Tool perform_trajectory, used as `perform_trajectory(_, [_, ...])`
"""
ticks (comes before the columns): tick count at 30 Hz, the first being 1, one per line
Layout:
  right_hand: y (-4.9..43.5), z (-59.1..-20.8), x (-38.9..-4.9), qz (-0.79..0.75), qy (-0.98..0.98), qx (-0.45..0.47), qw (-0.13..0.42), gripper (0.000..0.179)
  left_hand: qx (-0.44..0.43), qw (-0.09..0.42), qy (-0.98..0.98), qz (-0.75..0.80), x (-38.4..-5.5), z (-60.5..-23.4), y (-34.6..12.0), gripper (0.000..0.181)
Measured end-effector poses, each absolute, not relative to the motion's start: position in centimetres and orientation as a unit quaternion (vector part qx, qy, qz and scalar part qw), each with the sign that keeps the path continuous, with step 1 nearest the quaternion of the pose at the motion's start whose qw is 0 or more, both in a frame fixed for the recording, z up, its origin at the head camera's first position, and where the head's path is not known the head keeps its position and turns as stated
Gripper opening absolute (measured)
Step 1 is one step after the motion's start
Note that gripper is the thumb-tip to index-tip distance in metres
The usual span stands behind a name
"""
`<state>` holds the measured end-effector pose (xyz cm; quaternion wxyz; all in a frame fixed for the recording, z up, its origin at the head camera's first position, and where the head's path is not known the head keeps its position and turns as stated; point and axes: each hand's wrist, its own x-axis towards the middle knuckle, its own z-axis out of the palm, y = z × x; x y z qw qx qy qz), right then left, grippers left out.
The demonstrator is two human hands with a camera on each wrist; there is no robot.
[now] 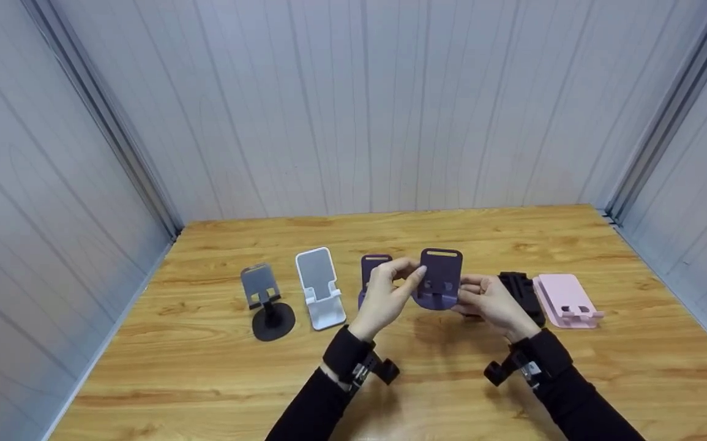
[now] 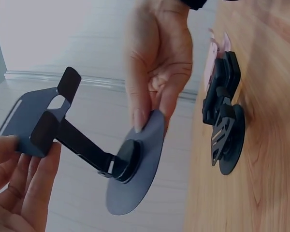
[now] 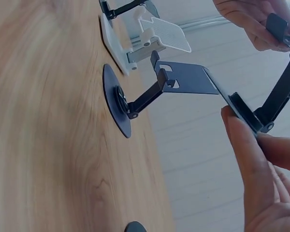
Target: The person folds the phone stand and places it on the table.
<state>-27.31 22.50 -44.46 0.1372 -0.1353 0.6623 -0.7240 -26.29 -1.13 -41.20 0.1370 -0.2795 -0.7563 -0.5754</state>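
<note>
A dark purple phone stand is held up over the table between both hands. My left hand pinches the edge of its cradle plate, thumb on one face. My right hand grips the rim of its round base, with the thumb on the base's face in the left wrist view. The hinged arm joining plate and base is unfolded. Behind my left hand stands a second purple phone stand, upright on its disc and partly hidden in the head view.
To the left are a grey phone stand on a dark round base and a white phone stand. Right of my hands lie a folded black stand, a pink stand and a dark folded stand with a disc. Walls enclose the wooden table.
</note>
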Motion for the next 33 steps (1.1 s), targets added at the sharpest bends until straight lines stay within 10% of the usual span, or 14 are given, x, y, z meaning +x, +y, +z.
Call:
perform_trajectory(20, [21.9,-44.1,-26.6,-0.682,0.717,-0.142,0.008,0.036,-0.261,0.071,-0.734,-0.623,-26.4,-40.7,-1.4,0.022])
perform_trajectory(33, [21.3,-44.2,-26.3,-0.573,0.769,-0.176,-0.224,0.021,-0.219,-0.011,-0.721,-0.657,-26.5,-41.7,-1.4,0.025])
